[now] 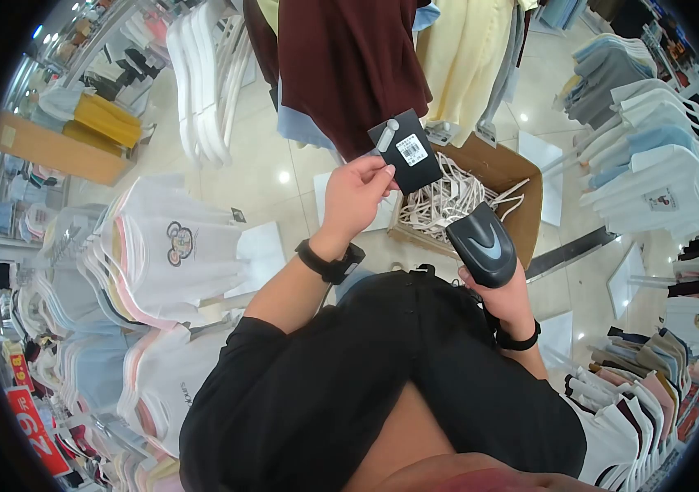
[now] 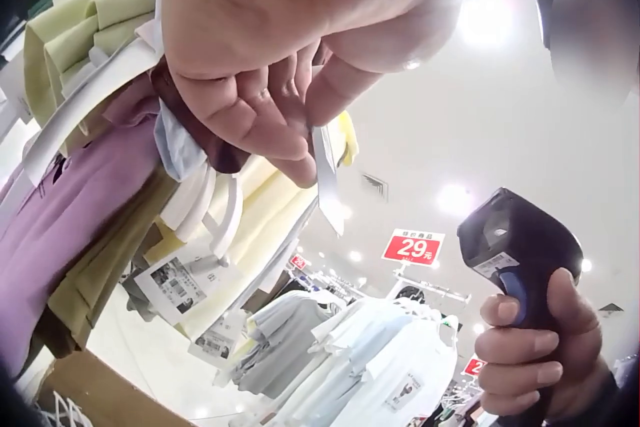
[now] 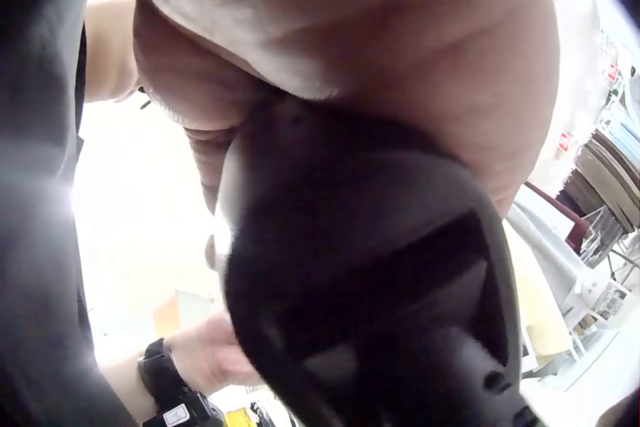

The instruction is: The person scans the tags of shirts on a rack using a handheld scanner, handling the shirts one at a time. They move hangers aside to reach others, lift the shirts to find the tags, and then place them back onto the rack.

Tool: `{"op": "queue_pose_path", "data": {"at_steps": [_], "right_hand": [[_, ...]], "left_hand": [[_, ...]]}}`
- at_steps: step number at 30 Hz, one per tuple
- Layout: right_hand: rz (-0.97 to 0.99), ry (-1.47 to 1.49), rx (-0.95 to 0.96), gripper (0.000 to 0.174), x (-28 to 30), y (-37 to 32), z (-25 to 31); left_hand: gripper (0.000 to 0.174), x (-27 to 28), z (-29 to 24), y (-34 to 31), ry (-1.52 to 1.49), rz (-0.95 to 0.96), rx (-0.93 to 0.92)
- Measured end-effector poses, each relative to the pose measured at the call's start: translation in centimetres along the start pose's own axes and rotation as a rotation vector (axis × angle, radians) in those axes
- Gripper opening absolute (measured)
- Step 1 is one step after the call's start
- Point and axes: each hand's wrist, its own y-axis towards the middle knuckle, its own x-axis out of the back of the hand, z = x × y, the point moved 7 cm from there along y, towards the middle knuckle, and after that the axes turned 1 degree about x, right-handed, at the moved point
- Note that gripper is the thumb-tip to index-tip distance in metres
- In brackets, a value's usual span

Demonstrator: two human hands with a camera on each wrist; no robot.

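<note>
My left hand [image 1: 353,193] pinches a black price tag [image 1: 425,174] between thumb and fingers, beside the hem of a hanging maroon garment [image 1: 345,74]. The tag carries a white barcode sticker [image 1: 411,151] facing up, and a pale plastic piece [image 1: 387,136] lies over its upper corner. To the right and lower, my right hand [image 1: 507,295] grips a black barcode scanner [image 1: 480,244] by its handle. The scanner's head points toward the tag, with a gap between them. In the left wrist view the scanner's blue trigger [image 2: 514,292] shows near the right hand's fingers.
Below the hanging clothes stands a cardboard box [image 1: 533,193] full of white hangers [image 1: 448,201]. Yellow garments [image 1: 460,66] hang beside the maroon one. Racks of white shirts [image 1: 169,246] stand on the left, more shirts [image 1: 653,184] on the right. Empty white hangers [image 1: 206,82] hang at upper left.
</note>
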Motion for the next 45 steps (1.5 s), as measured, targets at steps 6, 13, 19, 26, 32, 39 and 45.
{"op": "queue_pose_path", "data": {"at_steps": [6,13,19,26,32,39,45], "right_hand": [[-0.009,-0.088,0.107,0.039,-0.4,0.0,2.1],[-0.022,-0.143,0.132,0.039,-0.4,0.2,2.1],[0.000,-0.115,0.090,0.043,-0.4,0.1,1.7],[0.055,-0.097,0.031,0.053,-0.8,-0.4,0.0],[0.136,-0.085,-0.088,0.054,-1.3,0.9,-4.4],[0.407,-0.130,-0.111,0.055,-6.7,4.7,-3.4],[0.663,-0.241,0.063,0.049,-14.5,7.8,-1.4]], "left_hand": [[0.017,0.1,-0.1,0.1,0.023,0.024,0.008],[0.016,0.2,-0.1,-0.2,0.018,0.011,0.032],[0.022,0.1,-0.4,-0.2,-0.002,0.042,-0.006],[0.030,2.2,2.8,-1.4,-0.020,-0.087,-0.110],[0.015,8.0,8.5,-7.7,0.107,-0.135,0.172],[0.014,14.4,10.9,-16.9,0.043,-0.446,0.309],[0.017,16.3,7.9,-21.5,0.157,-0.579,0.311]]}}
